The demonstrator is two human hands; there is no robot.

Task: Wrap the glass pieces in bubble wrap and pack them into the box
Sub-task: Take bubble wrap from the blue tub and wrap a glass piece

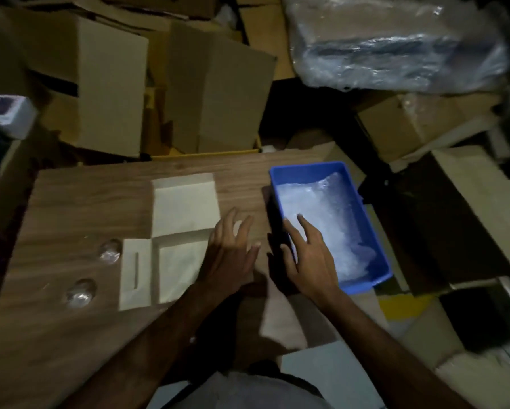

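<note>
Bubble wrap is reached for before any glass is wrapped.

The left hand is spread, holding nothing, over the flat pale box; the right hand lies released on the crinkly bubble wrap in the blue tray. One sheet should be lifted gently. Two round glass pieces sit near left on the wood-grain table.

box: its right side was hidden under the left hand
glass pieces: blurred, shape could not be told
tray: near left rim was covered by the right hand
forearms: cut off by the bottom edge
</note>
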